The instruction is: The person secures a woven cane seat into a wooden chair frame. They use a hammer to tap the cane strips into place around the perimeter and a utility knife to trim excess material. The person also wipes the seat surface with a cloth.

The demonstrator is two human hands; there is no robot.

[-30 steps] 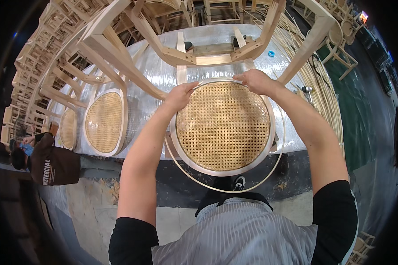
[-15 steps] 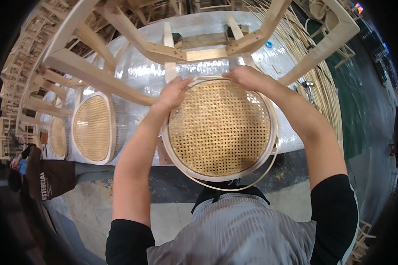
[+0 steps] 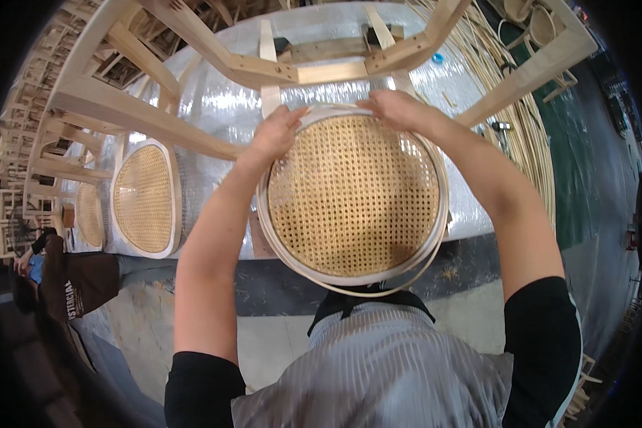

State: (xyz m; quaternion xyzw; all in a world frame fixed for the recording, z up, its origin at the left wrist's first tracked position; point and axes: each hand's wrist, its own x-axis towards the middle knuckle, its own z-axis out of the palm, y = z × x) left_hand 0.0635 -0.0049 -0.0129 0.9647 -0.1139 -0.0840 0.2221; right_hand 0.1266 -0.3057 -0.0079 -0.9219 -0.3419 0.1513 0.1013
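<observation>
A round chair seat (image 3: 353,196) with woven cane mesh in a pale wooden rim lies flat in front of me, its near edge reaching past the table's front. A thin pale cane strip (image 3: 367,294) loops around the seat, hanging loose below its near edge. At the seat's far left edge, my left hand (image 3: 278,131) is closed with its fingers pinching the strip. My right hand (image 3: 398,111) pinches it too at the far right edge. Between the hands the strip runs along the far rim. Their fingertips partly hide the rim there.
A wooden chair frame (image 3: 332,73) stands upturned beyond the seat on the plastic-covered table (image 3: 214,100). More cane panels (image 3: 144,198) lie to the left. Long cane strips (image 3: 531,153), a hammer (image 3: 501,127) and a blue tape roll (image 3: 437,58) are at right. Another person's arm (image 3: 32,253) shows far left.
The seat and both hands sit slightly higher in the picture, as the whole view has shifted. The loose loop hangs closer to the seat's near edge. Both hands keep their grip.
</observation>
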